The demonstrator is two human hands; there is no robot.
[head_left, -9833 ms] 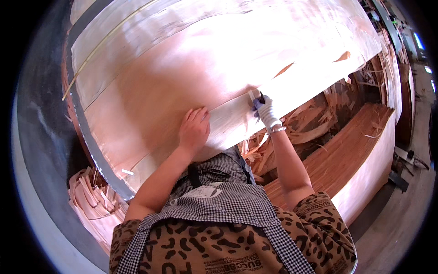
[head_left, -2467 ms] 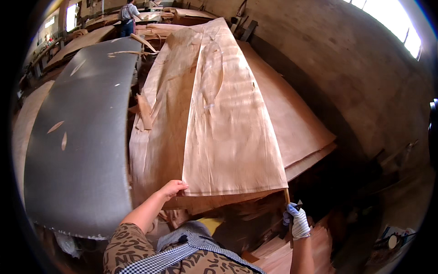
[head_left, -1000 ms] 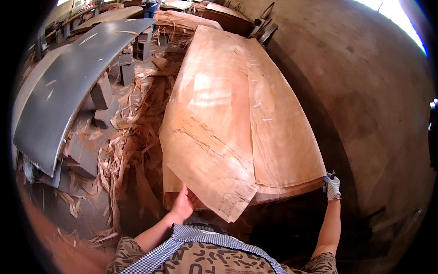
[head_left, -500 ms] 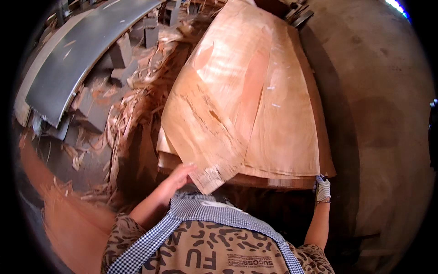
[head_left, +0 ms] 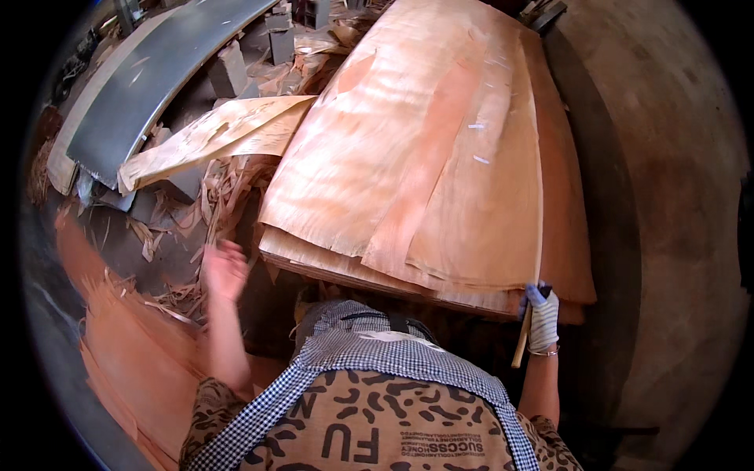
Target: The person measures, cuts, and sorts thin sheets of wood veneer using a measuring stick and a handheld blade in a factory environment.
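A stack of wood veneer sheets point(head_left: 369, 149) lies before me, with a narrow, darker pinkish strip point(head_left: 424, 157) and a paler sheet point(head_left: 479, 228) on top. My left hand point(head_left: 225, 269), bare and slightly blurred, is off the stack's near left corner, fingers apart and nothing in them. A loose, ragged veneer piece point(head_left: 216, 141) hangs over the scraps left of the stack, away from that hand. At the near right corner, my right hand point(head_left: 543, 318) in a striped glove is closed on a thin wooden-handled tool point(head_left: 521, 337); the tool's working end is hidden.
A long dark-topped panel point(head_left: 157, 78) rests on grey blocks point(head_left: 228, 71) at the far left. Shredded veneer scraps point(head_left: 236, 188) heap along the stack's left side. More reddish sheets point(head_left: 133, 353) lie low at the near left. Concrete floor point(head_left: 667, 196) runs along the right.
The ragged veneer piece has left the stack top and moved to the far left, out of my left hand. That hand has swung left. The right hand's tool handle now shows.
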